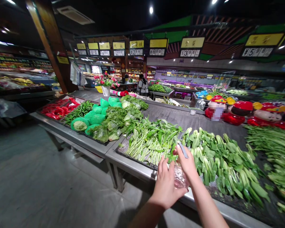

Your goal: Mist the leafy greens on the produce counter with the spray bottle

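My left hand [166,185] curls round a shiny, pinkish package in clear plastic wrap [180,178], over the front edge of the vegetable stand. Close above it, my right hand [187,162] pinches a thin grey strip [183,150]; whether this strip is part of the package I cannot tell. The right palm lies against the package's far side, hiding some of it. Just beyond my fingers are long-stemmed leafy greens [154,139] on a mesh tray. Bunches of bok choy [224,164] lie to the right of my hands.
Lettuce [114,122], green net-wrapped vegetables [97,115], green chillies [82,110] and red peppers [59,110] fill the stand's left part. Red figurines [239,112] line its back right. The metal front edge [133,161] runs below my hands. A person [142,85] stands far back.
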Demonstrator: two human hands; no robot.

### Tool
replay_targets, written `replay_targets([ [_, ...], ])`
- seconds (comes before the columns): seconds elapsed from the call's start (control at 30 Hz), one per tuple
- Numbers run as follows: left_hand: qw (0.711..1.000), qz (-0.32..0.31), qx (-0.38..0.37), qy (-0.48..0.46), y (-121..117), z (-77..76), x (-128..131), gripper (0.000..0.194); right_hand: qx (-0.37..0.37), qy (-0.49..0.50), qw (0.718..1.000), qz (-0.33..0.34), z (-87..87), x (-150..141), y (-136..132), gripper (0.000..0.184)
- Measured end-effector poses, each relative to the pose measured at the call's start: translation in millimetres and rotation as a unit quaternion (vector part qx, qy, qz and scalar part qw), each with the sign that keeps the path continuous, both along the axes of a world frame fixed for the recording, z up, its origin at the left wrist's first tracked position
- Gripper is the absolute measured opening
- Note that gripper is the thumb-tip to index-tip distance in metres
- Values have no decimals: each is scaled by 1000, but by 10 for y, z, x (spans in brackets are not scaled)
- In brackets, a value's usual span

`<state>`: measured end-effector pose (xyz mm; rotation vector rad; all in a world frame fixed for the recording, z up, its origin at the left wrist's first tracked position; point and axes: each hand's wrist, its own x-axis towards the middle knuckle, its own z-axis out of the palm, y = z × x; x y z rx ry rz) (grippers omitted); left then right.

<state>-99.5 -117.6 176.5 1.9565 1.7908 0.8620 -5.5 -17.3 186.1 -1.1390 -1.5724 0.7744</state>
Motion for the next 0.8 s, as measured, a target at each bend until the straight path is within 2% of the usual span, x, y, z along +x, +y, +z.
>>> replay_targets([
  [0.2, 1000, -1, -5, 16, 23, 33, -274, 85, -11, 5, 1000, -1, 59, -271, -16, 37],
  [0.27, 999, -4, -26, 20, 15, 6, -344, 86, -14, -8, 1000, -3, -5, -347, -35, 39],
  [0.5, 997, 5, -77, 18, -42, -210, -490, 93, -76, -17, 997, -14, -384, -501, -92, 45],
  [0.8, 996, 4, -88, 13, -115, -357, -431, 93, -81, -15, 996, -16, -507, -414, -186, 40],
])
